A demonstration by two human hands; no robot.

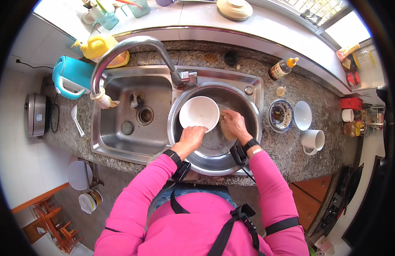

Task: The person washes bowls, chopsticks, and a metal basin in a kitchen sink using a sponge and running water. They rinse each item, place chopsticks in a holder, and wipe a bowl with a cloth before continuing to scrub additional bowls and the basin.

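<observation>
My left hand (191, 140) grips the near rim of a white bowl (199, 112), which is tilted over a large round metal basin (213, 166). The basin sits in the right bowl of a stainless steel double sink. To the right of the white bowl, my right hand (235, 124) holds a pale tan dishcloth or scrubber (227, 130) low in the basin. A little water seems to lie on the basin's floor. The fingertips of my right hand are partly hidden by the hand itself.
A curved faucet (130, 41) arches over the left sink bowl (136, 134). On the right counter stand a patterned bowl (281, 116), a white bowl (302, 116), a white mug (312, 141) and a sauce bottle (282, 68). A blue pitcher (72, 75) and white spoon (77, 120) are left.
</observation>
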